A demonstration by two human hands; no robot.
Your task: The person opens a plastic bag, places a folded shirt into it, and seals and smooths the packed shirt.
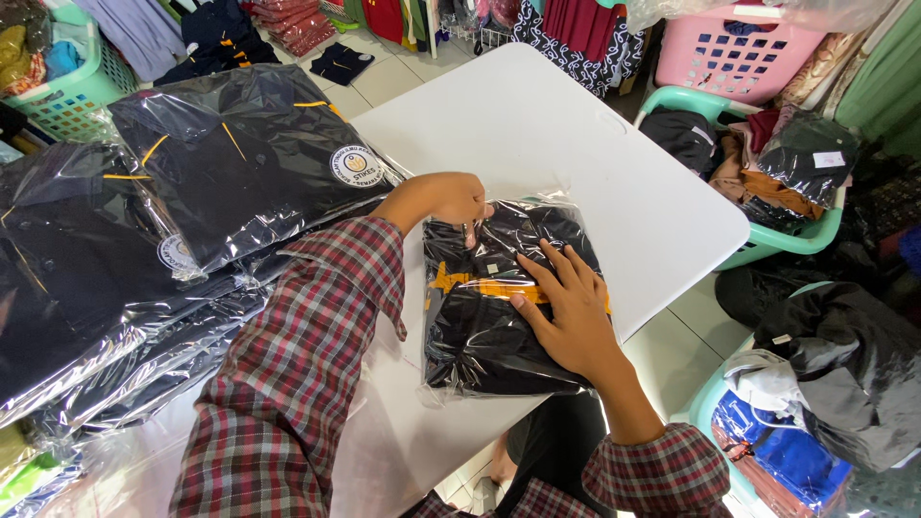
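A clear plastic bag holding a folded black garment with an orange stripe [504, 297] lies flat on the white table. Left of it, clear-bagged black garments with thin yellow piping [144, 240] are stacked; two show round white emblems [356, 165]. At right, a dark bagged bundle carries what seems a small white rectangular label [827, 159].

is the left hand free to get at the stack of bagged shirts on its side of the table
Probably yes. The stack of bagged shirts lies right beside the left hand with nothing between, though that hand now pinches the top edge of the bagged shirt.
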